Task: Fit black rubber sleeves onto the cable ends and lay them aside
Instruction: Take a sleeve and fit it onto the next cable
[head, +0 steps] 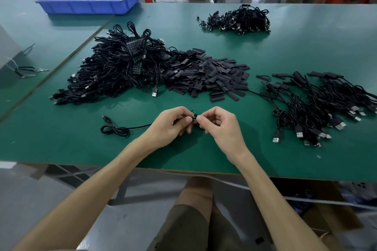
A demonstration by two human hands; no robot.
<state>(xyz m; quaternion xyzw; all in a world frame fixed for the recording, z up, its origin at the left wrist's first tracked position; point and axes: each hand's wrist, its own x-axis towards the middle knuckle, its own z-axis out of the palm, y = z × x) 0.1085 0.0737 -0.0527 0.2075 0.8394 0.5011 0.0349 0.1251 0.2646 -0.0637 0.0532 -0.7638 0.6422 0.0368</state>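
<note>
- Any marking on the plugs is too small to read.
- The green table (61, 149) has its near edge running across the lower middle of the frame. Both forearms cross this edge.
- A bare strip of table lies in the lower part of the frame, between the near edge and the piles.
- The left hand (173, 123) has curled fingers and pinches the cable end (193, 117), just above the table at lower centre.
- The right hand (219, 126) pinches the same small black end between thumb and forefinger, and the two hands almost touch.
- Whether a sleeve is already on that end cannot be told.
- The cable (122, 128) is thin and black. It trails left from the left hand and lies in a loose loop on the table.
- A pile of flat black rubber sleeves (214, 75) lies at centre, touching a tangled cable heap (114, 69) to its left.
- The sleeved cables (318, 104) lie at right with their USB plugs toward the near edge.
- A smaller bundle (238, 19) lies at upper centre and a blue tray (89, 1) at upper left.
</note>
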